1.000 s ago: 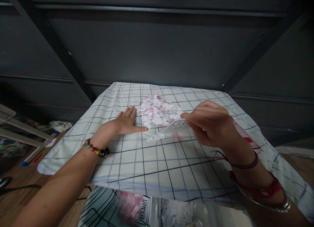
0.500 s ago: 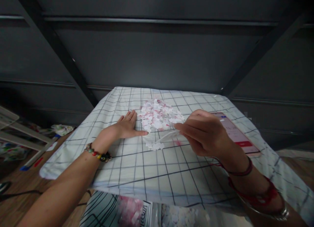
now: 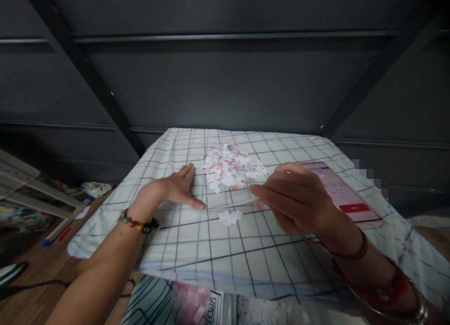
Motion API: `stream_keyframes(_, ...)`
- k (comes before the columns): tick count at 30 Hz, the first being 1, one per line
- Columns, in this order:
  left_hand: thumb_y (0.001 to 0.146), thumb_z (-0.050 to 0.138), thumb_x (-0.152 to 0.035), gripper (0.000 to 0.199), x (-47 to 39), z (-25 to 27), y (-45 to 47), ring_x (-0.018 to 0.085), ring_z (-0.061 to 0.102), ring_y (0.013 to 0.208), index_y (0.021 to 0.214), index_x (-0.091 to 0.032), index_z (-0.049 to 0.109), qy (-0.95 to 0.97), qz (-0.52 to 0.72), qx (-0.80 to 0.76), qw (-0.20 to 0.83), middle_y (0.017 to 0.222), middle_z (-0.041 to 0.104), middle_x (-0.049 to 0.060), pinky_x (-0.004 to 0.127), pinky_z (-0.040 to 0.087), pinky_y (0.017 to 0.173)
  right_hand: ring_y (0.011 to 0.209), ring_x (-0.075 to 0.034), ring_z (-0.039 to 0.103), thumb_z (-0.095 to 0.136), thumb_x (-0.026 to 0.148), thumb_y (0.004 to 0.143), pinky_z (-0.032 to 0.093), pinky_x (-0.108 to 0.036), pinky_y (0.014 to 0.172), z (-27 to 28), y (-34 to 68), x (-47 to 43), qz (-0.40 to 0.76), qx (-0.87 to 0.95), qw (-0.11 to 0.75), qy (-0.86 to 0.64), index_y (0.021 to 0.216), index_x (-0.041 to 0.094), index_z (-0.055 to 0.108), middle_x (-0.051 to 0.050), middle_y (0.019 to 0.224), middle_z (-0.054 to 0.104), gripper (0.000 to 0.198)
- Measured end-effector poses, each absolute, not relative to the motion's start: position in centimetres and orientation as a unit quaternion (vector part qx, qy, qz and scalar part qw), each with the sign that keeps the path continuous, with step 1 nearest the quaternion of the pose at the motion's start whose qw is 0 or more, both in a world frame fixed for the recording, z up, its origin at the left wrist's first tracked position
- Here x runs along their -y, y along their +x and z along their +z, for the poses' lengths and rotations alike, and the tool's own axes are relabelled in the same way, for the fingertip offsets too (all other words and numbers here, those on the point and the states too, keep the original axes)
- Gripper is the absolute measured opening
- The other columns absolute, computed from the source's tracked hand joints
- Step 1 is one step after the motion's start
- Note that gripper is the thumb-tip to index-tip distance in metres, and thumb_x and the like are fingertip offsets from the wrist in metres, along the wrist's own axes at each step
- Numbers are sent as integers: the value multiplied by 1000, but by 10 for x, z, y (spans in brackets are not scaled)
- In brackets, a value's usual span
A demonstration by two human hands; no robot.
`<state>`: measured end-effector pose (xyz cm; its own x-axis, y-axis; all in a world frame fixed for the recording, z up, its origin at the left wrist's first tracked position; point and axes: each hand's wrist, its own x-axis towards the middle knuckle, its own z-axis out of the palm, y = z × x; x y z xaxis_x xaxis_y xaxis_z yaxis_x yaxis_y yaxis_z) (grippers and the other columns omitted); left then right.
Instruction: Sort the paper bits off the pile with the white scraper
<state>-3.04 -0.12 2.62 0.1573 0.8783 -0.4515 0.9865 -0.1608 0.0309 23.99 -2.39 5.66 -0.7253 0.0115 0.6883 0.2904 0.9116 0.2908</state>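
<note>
A heap of small white and pink paper scraps lies in the middle of the checked cloth. Flat on the cloth to the left of it, my left hand has its fingers and thumb spread. My right hand is closed in a pinch, just right of the heap, on the edge of a thin clear plastic piece. That edge runs leftward toward my left thumb; whether it belongs to a bag or a sheet I cannot tell. A small cluster of white scraps sits nearer to me, below the edge.
Beside my right forearm lies a phone with its screen lit. Under the table's front edge are plastic bags of pink scraps and pale scraps. A dark panelled wall stands behind, and a white metal frame at left.
The plastic edge has dropped lower and stretches straighter between my hands. My left thumb has drawn away from the heap. The whole view has shifted slightly.
</note>
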Motion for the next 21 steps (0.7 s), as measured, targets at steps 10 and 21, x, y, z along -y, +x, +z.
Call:
stream_keyframes(10, 50, 64, -66, 125, 22, 44, -19, 30, 13, 137, 145, -5, 9, 736, -203, -626, 161, 148, 0, 19, 36, 24, 107, 55, -13, 48, 39, 2, 72, 41, -30, 56, 61, 242, 27, -182, 919, 341, -77, 95, 18, 53, 1, 61, 59, 30)
stream_keyframes(21, 51, 70, -56, 119, 39, 48, -11, 34, 13, 135, 142, 0, 18, 764, -180, -594, 173, 146, 5, 24, 37, 26, 106, 55, -12, 38, 38, 6, 77, 35, -28, 56, 71, 235, 36, -148, 934, 308, -99, 79, 15, 55, 1, 58, 50, 20)
